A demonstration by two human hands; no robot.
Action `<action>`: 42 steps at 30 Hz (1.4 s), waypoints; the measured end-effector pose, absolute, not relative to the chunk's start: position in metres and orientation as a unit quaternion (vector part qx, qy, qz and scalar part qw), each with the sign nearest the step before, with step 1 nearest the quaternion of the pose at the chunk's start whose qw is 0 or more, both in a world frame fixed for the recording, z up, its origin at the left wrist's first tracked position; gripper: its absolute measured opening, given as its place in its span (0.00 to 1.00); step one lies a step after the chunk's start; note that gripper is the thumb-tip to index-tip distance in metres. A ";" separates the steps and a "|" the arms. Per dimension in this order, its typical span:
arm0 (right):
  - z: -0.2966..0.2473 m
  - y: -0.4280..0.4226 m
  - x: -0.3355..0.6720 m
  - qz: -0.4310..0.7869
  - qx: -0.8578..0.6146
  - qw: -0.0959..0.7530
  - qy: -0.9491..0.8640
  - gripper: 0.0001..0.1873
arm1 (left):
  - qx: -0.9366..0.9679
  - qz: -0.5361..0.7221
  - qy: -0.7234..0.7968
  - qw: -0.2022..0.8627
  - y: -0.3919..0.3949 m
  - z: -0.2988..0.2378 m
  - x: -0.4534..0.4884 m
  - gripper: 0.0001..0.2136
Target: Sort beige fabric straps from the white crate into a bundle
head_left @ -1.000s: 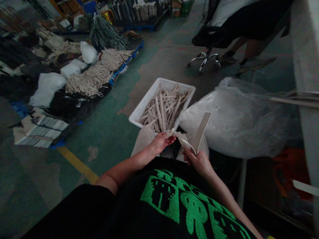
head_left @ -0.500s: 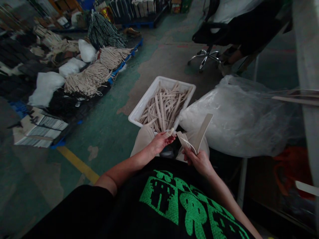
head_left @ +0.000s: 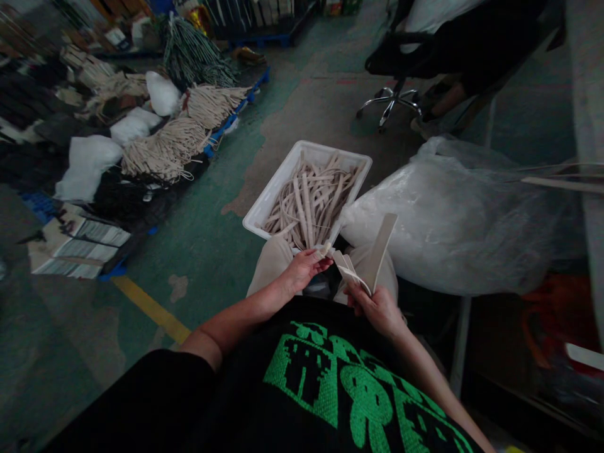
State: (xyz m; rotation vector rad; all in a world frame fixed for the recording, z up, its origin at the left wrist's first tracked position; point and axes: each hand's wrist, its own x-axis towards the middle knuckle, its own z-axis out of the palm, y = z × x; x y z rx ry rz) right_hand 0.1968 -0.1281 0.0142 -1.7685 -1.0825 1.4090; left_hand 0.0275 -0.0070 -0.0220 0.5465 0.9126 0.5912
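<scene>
My left hand (head_left: 304, 268) is closed in a pinch on the end of a beige strap at the near edge of a white tray (head_left: 278, 187). The tray sits on the floor in front of my knees and is full of loose beige straps (head_left: 311, 201). My right hand (head_left: 375, 305) grips a folded bundle of beige straps (head_left: 365, 264), one long end sticking up and to the right. The two hands are close together above my lap.
A big clear plastic bag (head_left: 453, 220) bulges right of the tray. Piles of beige and dark cords (head_left: 165, 148) and white sacks lie on pallets at left. Another person sits on a wheeled chair (head_left: 394, 100) at the back. A yellow floor line (head_left: 151, 308) runs lower left.
Both hands keep their grips and barely shift. The view has tilted slightly, and the seated person's feet behind have moved.
</scene>
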 end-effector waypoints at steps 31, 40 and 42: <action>0.006 -0.083 0.202 0.591 -0.616 0.395 -0.338 0.29 | 0.509 0.110 0.331 0.787 -0.028 0.006 0.023 0.34; 0.016 -0.078 0.201 0.477 -0.652 0.420 -0.413 0.22 | 0.450 0.084 0.387 0.801 -0.024 0.026 0.016 0.22; 0.017 -0.078 0.199 0.468 -0.654 0.414 -0.427 0.22 | 0.448 0.061 0.393 0.801 -0.023 0.023 0.019 0.20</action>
